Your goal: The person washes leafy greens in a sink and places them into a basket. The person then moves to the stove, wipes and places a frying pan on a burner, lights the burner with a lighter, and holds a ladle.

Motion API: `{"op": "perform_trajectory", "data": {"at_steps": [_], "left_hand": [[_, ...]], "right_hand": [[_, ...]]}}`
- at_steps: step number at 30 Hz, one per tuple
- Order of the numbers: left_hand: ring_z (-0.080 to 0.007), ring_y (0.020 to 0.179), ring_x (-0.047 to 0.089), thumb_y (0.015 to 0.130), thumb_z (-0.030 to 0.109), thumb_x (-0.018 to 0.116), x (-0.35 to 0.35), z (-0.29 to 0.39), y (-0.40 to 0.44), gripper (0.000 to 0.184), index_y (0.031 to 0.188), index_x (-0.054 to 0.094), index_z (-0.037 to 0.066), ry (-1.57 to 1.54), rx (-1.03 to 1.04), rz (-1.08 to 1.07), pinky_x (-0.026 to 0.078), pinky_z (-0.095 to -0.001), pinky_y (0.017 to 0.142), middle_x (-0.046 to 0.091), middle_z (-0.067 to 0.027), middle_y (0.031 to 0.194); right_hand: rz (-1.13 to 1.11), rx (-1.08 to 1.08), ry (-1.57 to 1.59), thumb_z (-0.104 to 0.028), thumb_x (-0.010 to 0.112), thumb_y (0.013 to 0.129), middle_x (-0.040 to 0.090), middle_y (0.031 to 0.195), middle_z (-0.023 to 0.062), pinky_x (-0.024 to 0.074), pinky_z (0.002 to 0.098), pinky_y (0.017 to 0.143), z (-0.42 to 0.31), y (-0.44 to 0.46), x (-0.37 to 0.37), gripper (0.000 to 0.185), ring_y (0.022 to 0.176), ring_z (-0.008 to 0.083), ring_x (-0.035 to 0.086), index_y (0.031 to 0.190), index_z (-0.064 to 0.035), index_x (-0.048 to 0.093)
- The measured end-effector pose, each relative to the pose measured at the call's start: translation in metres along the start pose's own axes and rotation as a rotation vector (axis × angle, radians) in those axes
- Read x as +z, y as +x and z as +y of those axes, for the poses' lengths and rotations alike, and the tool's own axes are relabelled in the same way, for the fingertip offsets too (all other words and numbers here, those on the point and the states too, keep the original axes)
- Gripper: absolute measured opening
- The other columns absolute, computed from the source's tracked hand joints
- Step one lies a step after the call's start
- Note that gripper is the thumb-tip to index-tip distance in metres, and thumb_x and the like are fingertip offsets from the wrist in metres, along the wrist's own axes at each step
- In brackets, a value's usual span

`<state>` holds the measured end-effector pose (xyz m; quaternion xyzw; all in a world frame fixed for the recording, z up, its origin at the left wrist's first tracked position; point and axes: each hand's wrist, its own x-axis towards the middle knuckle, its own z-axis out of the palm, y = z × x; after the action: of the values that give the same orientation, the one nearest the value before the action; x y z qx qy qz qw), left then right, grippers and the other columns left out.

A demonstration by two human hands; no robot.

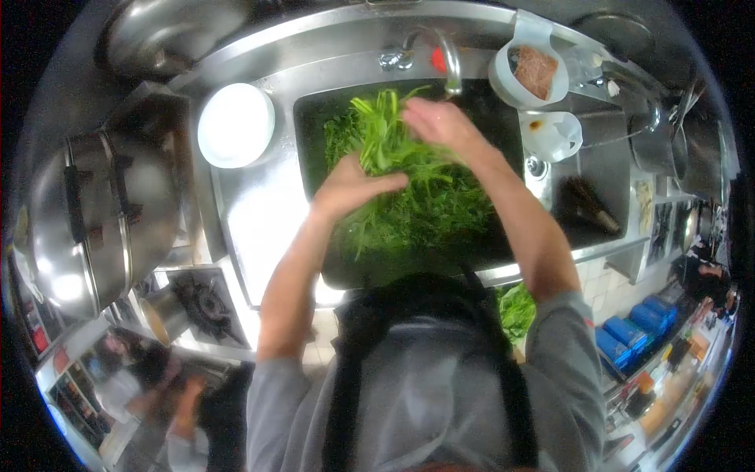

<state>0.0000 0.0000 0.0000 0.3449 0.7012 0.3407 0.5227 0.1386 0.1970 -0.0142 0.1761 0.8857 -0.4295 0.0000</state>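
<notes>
A bunch of leafy greens (pixel 383 130) with long pale stems is lifted above the sink, and my left hand (pixel 351 187) grips it, thumb pointing right and fingers partly hidden behind the leaves. My right hand (pixel 442 124) is at the right side of the stem ends, slightly blurred. Its fingers look stretched out toward the bunch; whether they touch it I cannot tell. Below both hands, a large mass of loose greens (pixel 425 216) fills much of the dark sink basin (pixel 312 157).
A faucet (pixel 452 67) arches over the sink's back edge. On the left counter sits a white bowl (pixel 236 126). To the right are a container with a brown scrubbing pad (pixel 536 72), a white plastic jug (pixel 554 135) and a brush (pixel 590 204). Another person (pixel 130 374) is at lower left.
</notes>
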Motion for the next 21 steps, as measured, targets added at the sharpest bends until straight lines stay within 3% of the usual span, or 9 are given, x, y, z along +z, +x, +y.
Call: {"op": "perform_trajectory", "data": {"at_steps": [2, 3, 5, 7, 11, 12, 14, 18, 21], "left_hand": [[-0.0286, 0.097, 0.067, 0.08, 0.032, 0.076, -0.005, -0.007, -0.005, 0.061, 0.125, 0.057, -0.005, 0.037, -0.025, 0.035, 0.049, -0.0347, 0.092, 0.068, -0.0222, 0.102], [-0.0286, 0.097, 0.067, 0.08, 0.032, 0.076, 0.009, -0.009, 0.005, 0.061, 0.125, 0.057, -0.005, -0.009, 0.008, 0.022, 0.049, -0.0347, 0.092, 0.068, -0.0222, 0.102], [-0.027, 0.088, 0.067, 0.08, 0.024, 0.072, 0.0, -0.013, 0.001, 0.042, 0.108, 0.065, -0.007, -0.042, -0.184, 0.042, 0.051, -0.0361, 0.08, 0.069, -0.0214, 0.089], [-0.0276, 0.087, 0.067, 0.08, 0.021, 0.07, -0.007, -0.003, -0.001, 0.035, 0.103, 0.067, -0.006, -0.009, -0.199, 0.1, 0.051, -0.0368, 0.078, 0.069, -0.0216, 0.087], [-0.0305, 0.088, 0.068, 0.082, 0.015, 0.066, 0.013, 0.019, 0.001, 0.029, 0.105, 0.066, -0.002, 0.028, -0.021, 0.188, 0.052, -0.0383, 0.079, 0.07, -0.022, 0.092], [-0.0305, 0.088, 0.068, 0.082, 0.015, 0.066, 0.016, 0.023, -0.003, 0.029, 0.105, 0.066, -0.002, 0.043, -0.025, 0.191, 0.052, -0.0383, 0.079, 0.07, -0.022, 0.092], [-0.0227, 0.091, 0.066, 0.079, 0.013, 0.071, 0.024, 0.028, -0.011, 0.041, 0.117, 0.063, 0.0, 0.114, 0.131, 0.291, 0.051, -0.0359, 0.085, 0.07, -0.0139, 0.1], [-0.0303, 0.106, 0.066, 0.074, 0.028, 0.083, 0.005, 0.015, -0.027, 0.066, 0.129, 0.056, 0.001, 0.105, 0.073, 0.102, 0.048, -0.039, 0.099, 0.068, -0.0181, 0.113], [-0.0291, 0.112, 0.063, 0.076, 0.032, 0.082, 0.001, 0.013, -0.039, 0.072, 0.132, 0.052, -0.001, 0.024, 0.173, 0.086, 0.045, -0.0402, 0.103, 0.067, -0.0176, 0.118]], "right_hand": [[0.223, 0.062, -0.069, -0.028, 0.056, 0.097, 0.066, 0.085, 0.0218, 0.0542, 0.0427, 0.073, 0.008, -0.01, -0.008, 0.029, 0.079, 0.0372, 0.067, 0.116, -0.0071, 0.062], [0.382, 0.051, -0.081, -0.029, 0.054, 0.099, 0.065, 0.077, 0.0139, 0.0533, 0.0392, 0.068, 0.015, -0.031, -0.028, 0.027, 0.071, 0.0313, 0.066, 0.109, -0.0061, 0.065], [0.453, 0.311, 0.21, -0.032, 0.054, 0.1, 0.066, 0.077, 0.012, 0.0536, 0.0363, 0.072, 0.004, -0.041, -0.038, 0.032, 0.074, 0.0245, 0.066, 0.108, -0.0039, 0.067], [0.37, 0.333, 0.283, -0.038, 0.055, 0.099, 0.067, 0.084, 0.0127, 0.0535, 0.0336, 0.078, -0.009, -0.04, -0.042, 0.041, 0.082, 0.0195, 0.066, 0.117, -0.0022, 0.063], [0.265, -0.106, 0.023, -0.043, 0.058, 0.097, 0.061, 0.121, 0.0232, 0.0486, 0.042, 0.096, -0.044, -0.044, -0.005, 0.058, 0.112, 0.0317, 0.061, 0.134, 0.0007, 0.049], [0.086, -0.046, 0.101, -0.044, 0.061, 0.095, 0.05, 0.138, 0.0244, 0.0444, 0.0467, 0.105, -0.055, -0.039, 0.004, 0.067, 0.129, 0.0375, 0.05, 0.145, -0.0046, 0.041], [0.182, -0.119, 0.006, -0.032, 0.066, 0.091, 0.055, 0.13, 0.0246, 0.0479, 0.0439, 0.1, -0.065, -0.033, 0.022, 0.058, 0.12, 0.0357, 0.056, 0.137, -0.0014, 0.047], [0.362, -0.068, 0.063, 0.0, 0.056, 0.089, 0.068, 0.104, 0.015, 0.0551, 0.0346, 0.084, -0.041, -0.025, 0.015, 0.03, 0.094, 0.0266, 0.068, 0.117, -0.0047, 0.062], [0.556, -0.017, 0.119, -0.004, 0.055, 0.093, 0.067, 0.087, 0.0074, 0.0514, 0.0282, 0.067, -0.023, -0.023, 0.001, 0.021, 0.074, 0.0131, 0.062, 0.112, -0.0043, 0.065]]}}
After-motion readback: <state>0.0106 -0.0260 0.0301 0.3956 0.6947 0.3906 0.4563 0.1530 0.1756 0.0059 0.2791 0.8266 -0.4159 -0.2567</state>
